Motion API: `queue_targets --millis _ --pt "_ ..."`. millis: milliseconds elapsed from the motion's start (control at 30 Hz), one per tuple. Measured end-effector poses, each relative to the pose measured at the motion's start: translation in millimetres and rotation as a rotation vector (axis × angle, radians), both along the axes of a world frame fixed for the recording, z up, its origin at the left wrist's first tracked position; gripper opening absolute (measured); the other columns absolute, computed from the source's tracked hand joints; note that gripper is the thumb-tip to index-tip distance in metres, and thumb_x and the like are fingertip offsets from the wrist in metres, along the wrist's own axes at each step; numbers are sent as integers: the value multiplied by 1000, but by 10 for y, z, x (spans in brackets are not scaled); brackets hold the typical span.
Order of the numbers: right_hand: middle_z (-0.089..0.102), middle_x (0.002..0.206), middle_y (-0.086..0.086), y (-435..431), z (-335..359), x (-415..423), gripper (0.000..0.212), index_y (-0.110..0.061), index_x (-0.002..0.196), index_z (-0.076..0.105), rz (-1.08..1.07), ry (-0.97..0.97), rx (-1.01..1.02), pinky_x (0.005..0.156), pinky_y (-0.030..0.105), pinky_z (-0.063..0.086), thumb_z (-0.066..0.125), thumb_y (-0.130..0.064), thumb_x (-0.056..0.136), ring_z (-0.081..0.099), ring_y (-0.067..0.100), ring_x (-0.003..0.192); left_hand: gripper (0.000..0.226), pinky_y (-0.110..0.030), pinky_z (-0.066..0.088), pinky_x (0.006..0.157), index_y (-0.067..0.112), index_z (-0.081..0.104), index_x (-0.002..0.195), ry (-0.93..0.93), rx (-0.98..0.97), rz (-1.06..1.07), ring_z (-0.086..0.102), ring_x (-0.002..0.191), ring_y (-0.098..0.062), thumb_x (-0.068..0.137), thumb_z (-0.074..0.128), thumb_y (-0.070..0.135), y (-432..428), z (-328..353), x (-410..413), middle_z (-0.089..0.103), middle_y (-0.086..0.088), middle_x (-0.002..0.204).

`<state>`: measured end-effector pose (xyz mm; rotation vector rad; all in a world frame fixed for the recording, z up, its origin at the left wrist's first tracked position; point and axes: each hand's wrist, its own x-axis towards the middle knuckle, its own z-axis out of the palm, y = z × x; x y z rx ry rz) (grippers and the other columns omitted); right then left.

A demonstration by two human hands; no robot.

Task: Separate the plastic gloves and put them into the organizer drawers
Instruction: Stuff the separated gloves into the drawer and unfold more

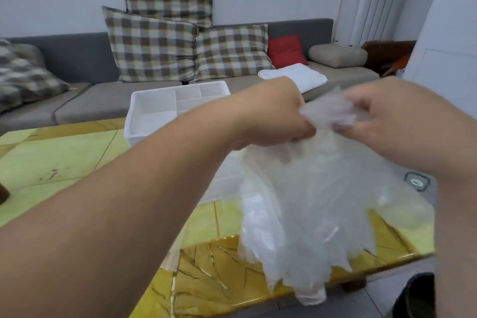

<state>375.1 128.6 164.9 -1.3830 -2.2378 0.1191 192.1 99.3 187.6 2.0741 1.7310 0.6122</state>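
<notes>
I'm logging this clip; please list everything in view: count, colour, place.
plastic gloves: bunch, count unclear, clear, hanging from both hands
organizer: 1, white, on the table's far side
table: 1, yellow-green, foreground
sofa: 1, grey, behind table
checked cushions: 4, brown-cream, on sofa
small cushion: 1, red, sofa right
flat cushion: 1, beige, sofa right
folded cloth: 1, white, on sofa
left hand: 1, grip on gloves' top
right hand: 1, grip on gloves' top
</notes>
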Motion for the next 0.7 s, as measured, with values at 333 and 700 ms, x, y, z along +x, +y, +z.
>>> queue_targets --millis 333,700 --pt "62 116 -15 -191 -256 -1220 25 -29 115 70 172 139 -132 86 25 46 53 -21 99 58 8 102 15 -29 38 57 1 61 76 -664 63 776 50 57 -23 75 73 10 -225 -362 -1191 52 -15 70" --pt "58 136 -5 -114 -626 -1828 48 -28 132 61 340 -284 -281 96 31 48 45 1 96 55 20 122 27 -29 38 55 3 58 64 -104 55 820 49 57 -29 83 64 22 -288 -854 -1721 51 -5 58"
